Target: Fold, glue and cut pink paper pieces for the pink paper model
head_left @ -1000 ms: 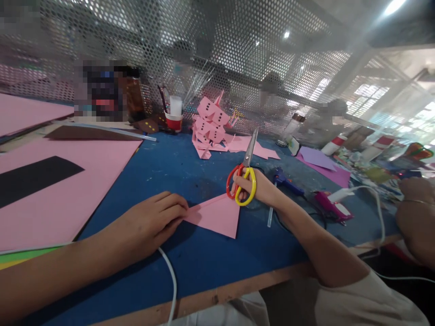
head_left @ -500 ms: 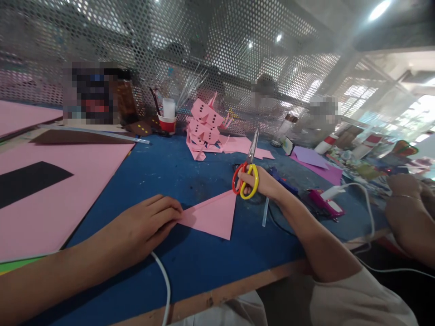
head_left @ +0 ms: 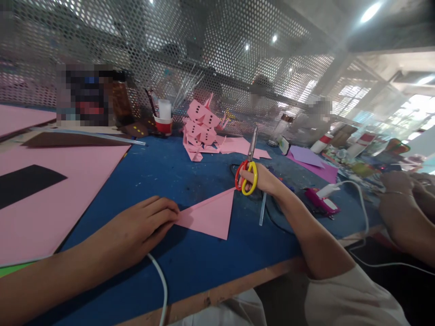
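A triangular piece of pink paper (head_left: 209, 215), with a narrow fold along its upper edge, lies on the blue tabletop (head_left: 200, 253). My left hand (head_left: 151, 222) pinches its left corner, fingers together and pressed down. At the far corner, my right hand (head_left: 256, 179) is closed around the red and yellow handles of a pair of scissors (head_left: 252, 151). The blades point up, away from the paper. Right-hand fingertips sit close to the paper's upper corner; whether they touch it I cannot tell.
A pink paper ship model (head_left: 202, 127) stands behind, beside a red and white cup (head_left: 163, 124). Large pink sheets (head_left: 84, 194) cover the left side. At right are a magenta glue gun (head_left: 321, 201), a clear glue stick (head_left: 262, 210), purple paper (head_left: 311, 160) and another person's arm (head_left: 396, 203).
The whole view has shifted slightly, moving things a little to the left. Both hands keep their places at the pink paper, and the scissors stay in my right hand.
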